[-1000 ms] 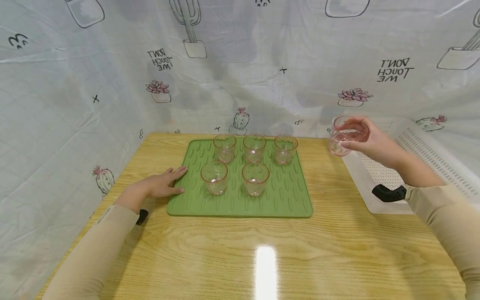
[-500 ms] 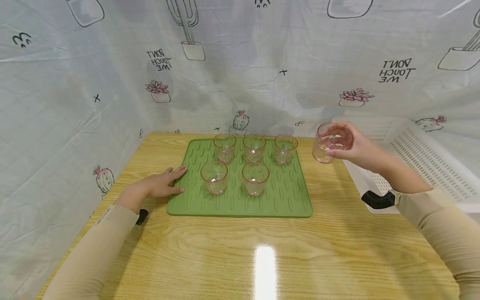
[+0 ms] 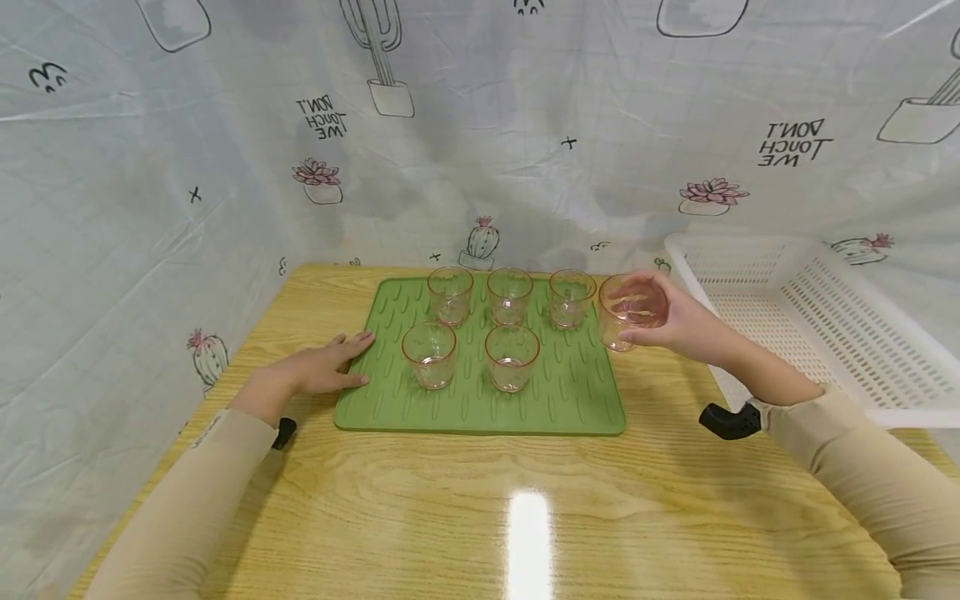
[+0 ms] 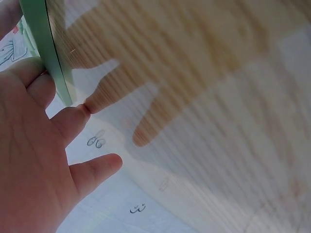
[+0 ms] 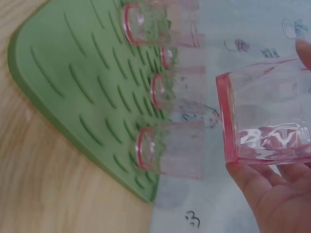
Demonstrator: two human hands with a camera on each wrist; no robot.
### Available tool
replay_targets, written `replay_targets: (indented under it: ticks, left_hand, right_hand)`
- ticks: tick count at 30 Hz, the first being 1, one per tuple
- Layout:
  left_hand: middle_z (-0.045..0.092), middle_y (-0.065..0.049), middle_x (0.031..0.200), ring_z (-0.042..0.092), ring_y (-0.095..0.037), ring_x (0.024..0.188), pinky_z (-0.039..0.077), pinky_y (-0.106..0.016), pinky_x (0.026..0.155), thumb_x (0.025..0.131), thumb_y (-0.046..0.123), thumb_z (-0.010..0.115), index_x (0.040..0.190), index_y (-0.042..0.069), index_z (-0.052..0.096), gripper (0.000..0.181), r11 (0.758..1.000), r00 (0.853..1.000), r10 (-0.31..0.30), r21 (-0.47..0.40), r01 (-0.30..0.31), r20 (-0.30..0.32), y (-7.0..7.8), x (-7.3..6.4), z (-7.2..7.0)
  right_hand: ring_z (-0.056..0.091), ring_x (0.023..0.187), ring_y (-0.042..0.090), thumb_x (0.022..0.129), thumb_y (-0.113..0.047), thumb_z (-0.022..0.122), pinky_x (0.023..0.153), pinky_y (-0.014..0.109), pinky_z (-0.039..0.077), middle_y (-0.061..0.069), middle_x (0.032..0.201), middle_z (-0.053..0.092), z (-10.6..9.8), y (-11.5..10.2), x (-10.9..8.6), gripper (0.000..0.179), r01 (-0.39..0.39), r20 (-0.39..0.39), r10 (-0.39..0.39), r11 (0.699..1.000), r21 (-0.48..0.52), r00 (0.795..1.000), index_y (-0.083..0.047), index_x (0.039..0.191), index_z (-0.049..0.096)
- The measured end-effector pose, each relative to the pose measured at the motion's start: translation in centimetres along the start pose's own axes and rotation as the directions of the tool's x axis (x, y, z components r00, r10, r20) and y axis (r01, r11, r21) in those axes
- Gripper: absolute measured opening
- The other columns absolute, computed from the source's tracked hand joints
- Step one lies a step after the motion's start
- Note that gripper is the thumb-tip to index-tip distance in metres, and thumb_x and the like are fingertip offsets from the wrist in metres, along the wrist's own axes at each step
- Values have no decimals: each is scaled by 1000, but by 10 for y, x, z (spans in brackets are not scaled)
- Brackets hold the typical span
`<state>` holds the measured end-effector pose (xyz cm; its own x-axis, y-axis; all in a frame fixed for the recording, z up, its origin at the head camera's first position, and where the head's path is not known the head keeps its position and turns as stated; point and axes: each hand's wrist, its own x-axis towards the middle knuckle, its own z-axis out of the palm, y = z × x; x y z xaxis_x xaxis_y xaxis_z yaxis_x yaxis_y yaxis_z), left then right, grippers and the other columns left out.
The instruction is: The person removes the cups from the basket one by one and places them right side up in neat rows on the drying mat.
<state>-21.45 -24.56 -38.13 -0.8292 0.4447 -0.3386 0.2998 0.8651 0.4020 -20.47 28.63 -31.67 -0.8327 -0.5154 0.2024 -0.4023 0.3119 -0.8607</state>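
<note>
My right hand grips a clear pink-tinted glass by its side, holding it above the right edge of the green mat. In the right wrist view the held glass has a thick pink base, and its base appears raised off the mat. Several like glasses stand upright on the mat: a back row ending in the right one, and two in front, among them the front left glass. My left hand rests with spread fingers on the mat's left edge.
A white perforated plastic basket stands at the right of the wooden table. Behind and to the left hangs a pale curtain printed with cacti. Both wrists carry black devices, such as the right one.
My right hand has carried the glass leftward and lower, from beside the basket to the mat's right edge. The left hand and the standing glasses have not moved.
</note>
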Motion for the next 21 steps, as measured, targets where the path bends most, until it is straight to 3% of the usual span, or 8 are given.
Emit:
replay_targets:
  ticks: [10,17,21]
  left_hand:
    - [6,-25,168,-2,-53,151,11,-79,110,105,43,59,166,6,10,86,1000,1000,-11,-10,11,3,1,0,0]
    - [6,-23,169,-3,-52,151,11,-79,110,105,43,59,166,7,9,86,1000,1000,-18,-13,18,-2,-1,0,2]
    - [6,-22,169,-2,-52,151,13,-80,109,105,43,59,166,7,10,86,1000,1000,-16,-9,15,-6,-2,1,2]
  right_hand:
    - [61,116,10,89,14,71,95,20,51,36,137,49,23,11,0,62,-17,-2,17,999,50,1000,13,139,35]
    - [54,128,45,90,8,74,95,18,50,37,139,49,36,21,-1,65,-79,6,79,996,39,997,13,141,33]
    - [48,132,50,92,5,73,97,19,48,37,144,46,41,27,-1,69,-135,28,134,989,52,991,12,145,30]
